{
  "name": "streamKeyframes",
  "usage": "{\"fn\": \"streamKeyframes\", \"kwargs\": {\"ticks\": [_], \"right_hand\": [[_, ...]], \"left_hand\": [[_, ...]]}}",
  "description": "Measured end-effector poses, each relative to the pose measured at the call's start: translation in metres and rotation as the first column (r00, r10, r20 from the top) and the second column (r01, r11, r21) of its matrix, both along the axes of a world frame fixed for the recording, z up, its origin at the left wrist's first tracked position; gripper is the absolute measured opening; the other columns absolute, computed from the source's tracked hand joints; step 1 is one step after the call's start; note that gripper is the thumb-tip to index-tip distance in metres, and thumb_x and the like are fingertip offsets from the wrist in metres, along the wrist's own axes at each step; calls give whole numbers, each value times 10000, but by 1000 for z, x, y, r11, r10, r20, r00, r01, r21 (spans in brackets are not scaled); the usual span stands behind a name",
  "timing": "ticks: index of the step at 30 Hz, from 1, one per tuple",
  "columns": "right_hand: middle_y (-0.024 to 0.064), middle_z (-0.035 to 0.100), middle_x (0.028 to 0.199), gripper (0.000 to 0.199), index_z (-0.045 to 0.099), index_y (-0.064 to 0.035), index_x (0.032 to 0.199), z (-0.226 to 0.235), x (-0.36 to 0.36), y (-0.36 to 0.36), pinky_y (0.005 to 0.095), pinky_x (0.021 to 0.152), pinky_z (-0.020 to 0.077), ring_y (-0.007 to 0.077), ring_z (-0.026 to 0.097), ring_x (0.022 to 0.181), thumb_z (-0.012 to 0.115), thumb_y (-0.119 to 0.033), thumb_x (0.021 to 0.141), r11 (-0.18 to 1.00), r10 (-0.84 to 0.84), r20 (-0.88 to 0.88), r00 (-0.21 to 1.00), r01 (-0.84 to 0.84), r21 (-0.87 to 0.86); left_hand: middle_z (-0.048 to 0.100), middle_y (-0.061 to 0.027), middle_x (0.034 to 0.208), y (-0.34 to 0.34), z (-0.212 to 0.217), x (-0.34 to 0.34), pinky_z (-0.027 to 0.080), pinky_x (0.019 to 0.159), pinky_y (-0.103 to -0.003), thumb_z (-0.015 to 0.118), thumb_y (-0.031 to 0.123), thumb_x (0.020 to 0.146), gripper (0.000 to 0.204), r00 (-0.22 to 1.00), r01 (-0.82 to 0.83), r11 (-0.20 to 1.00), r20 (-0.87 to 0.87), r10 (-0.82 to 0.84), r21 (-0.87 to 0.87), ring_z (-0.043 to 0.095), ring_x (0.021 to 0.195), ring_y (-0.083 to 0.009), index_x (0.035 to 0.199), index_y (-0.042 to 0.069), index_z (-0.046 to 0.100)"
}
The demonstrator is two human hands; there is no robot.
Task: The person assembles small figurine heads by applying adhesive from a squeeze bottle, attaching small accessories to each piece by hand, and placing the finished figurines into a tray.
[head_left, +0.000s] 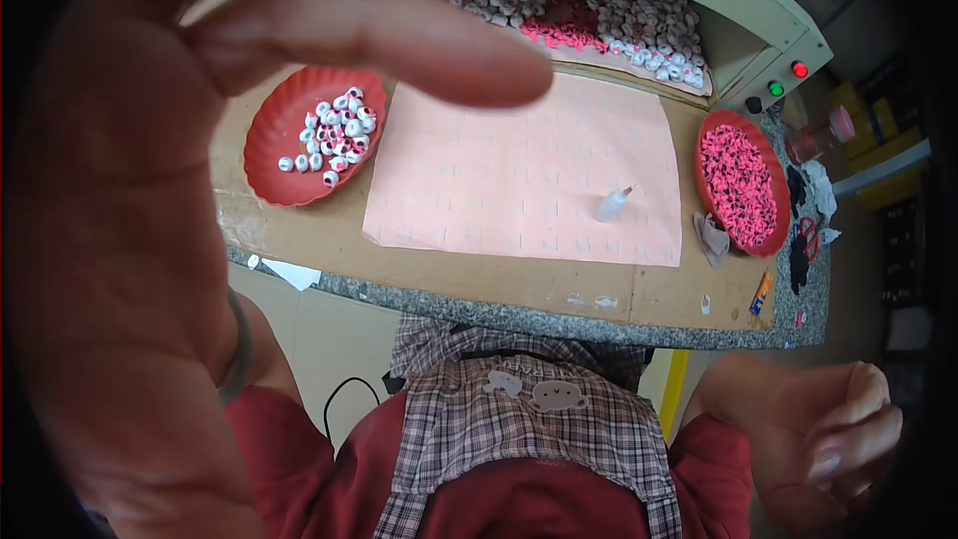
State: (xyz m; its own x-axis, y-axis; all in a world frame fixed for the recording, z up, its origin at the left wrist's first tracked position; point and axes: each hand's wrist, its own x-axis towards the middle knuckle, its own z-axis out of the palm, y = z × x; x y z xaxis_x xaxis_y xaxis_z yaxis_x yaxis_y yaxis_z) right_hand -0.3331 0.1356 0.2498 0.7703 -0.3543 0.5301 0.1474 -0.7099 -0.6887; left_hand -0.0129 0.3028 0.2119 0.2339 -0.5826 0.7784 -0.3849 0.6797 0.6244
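Two bare hands hold nothing: the left hand (130,240), fingers spread, looms well short of the pink sheet (524,175); the right hand (828,439) curls loosely. Beads wait in the red dish (274,155) left of the sheet, a glue bottle (613,204) on it; work seems paused, reaching next.

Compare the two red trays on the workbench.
The left red tray holds a sparse cluster of white beads, much of its floor bare; the right red tray is filled with pink pieces. They flank the pink sheet. Both are red and fluted.
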Motion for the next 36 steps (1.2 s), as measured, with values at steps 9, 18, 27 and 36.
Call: {"fn": "streamKeyframes", "kwargs": {"ticks": [9, 18, 27, 36], "right_hand": [[99, 574, 863, 230, 528, -87, 1066, -8, -1, -29, 259, 517, 495, 185, 586, 607, 449, -255, 930, 934, 349, 51, 936, -352, 56], [139, 615, 818, 170, 566, -15, 976, -18, 18, -42, 287, 528, 546, 212, 651, 655, 604, -111, 841, 911, 385, 375, 844, -413, -6], [195, 642, 914, 382, 623, 38, 1018, -31, 19, -70, 326, 644, 580, 254, 677, 766, 770, -143, 715, 867, 484, 220, 847, -498, 13], [197, 653, 808, 208, 615, 50, 906, -5, 16, -37, 322, 544, 562, 264, 678, 674, 656, -126, 804, 939, 289, -46, 956, -292, -183]], "left_hand": [[458, 38, 844, -48, 9, -31, 287, 654, -282, 517, 63, 814, 32, 997, 24, 997, -70, -29, -67, 447, 777, -135, 811, 92, 532], [462, 35, 849, -47, 11, -79, 295, 656, -279, 515, 59, 816, 39, 987, -36, 984, -159, 8, -172, 451, 780, -133, 825, 91, 534], [466, 32, 854, -49, 20, -84, 304, 657, -277, 513, 54, 819, 47, 978, -36, 978, -206, -7, -203, 456, 783, -132, 839, 91, 535], [471, 29, 860, -33, 9, -72, 313, 659, -274, 511, 50, 822, 57, 981, -21, 975, -194, -23, -221, 461, 785, -130, 853, 90, 537]]}}
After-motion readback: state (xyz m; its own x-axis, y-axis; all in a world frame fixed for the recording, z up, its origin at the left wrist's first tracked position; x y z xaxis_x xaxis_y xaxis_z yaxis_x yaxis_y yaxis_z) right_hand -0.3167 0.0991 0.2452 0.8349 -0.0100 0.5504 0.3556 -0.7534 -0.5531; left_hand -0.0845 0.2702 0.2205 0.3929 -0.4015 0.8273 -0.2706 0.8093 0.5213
